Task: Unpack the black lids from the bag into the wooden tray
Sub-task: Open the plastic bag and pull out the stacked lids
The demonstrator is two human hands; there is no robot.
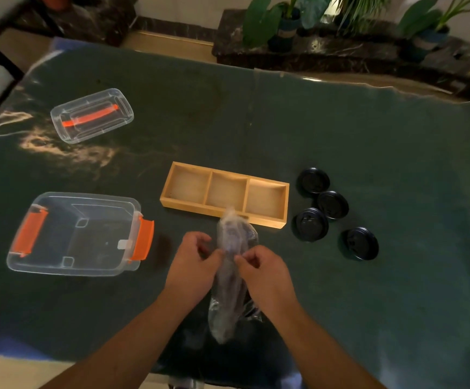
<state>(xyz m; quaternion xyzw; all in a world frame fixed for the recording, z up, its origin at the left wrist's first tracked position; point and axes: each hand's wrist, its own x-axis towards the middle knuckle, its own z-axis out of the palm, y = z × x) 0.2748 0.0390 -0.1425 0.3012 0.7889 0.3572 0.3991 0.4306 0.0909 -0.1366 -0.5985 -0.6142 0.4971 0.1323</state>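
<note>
Pinched between left hand (193, 258) and right hand (262, 269), fingers closed on it: clear bag (232, 276), just in front of wooden tray (224, 213); four black lids (335, 204) lying right of tray.

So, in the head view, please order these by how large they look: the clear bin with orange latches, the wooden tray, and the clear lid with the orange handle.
1. clear bin, largest.
2. wooden tray.
3. clear lid, smallest, though it lies farther from the camera, so its true size is unsure.

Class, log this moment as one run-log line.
both hands: pinching clear plastic bag | three-compartment wooden tray: empty | four round black lids: on table
</note>
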